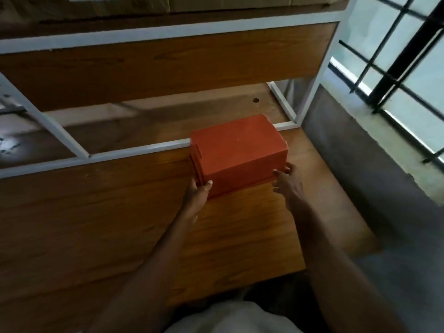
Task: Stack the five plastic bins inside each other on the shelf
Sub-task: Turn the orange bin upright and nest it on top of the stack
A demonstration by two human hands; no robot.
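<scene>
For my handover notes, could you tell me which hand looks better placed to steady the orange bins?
Probably the left hand: its thumb lies on the orange bins, while the right hand only fingertips their corner.

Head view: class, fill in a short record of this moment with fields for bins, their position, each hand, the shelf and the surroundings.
bins: red bins, nested, closed base facing up; count not clear
position: on the wooden shelf, near its back rail
left hand: left hand grips the stack's near left corner
right hand: right hand touches the near right corner, fingers spread
shelf frame: white frame
surroundings: barred window at right; cardboard box on the level above
</scene>
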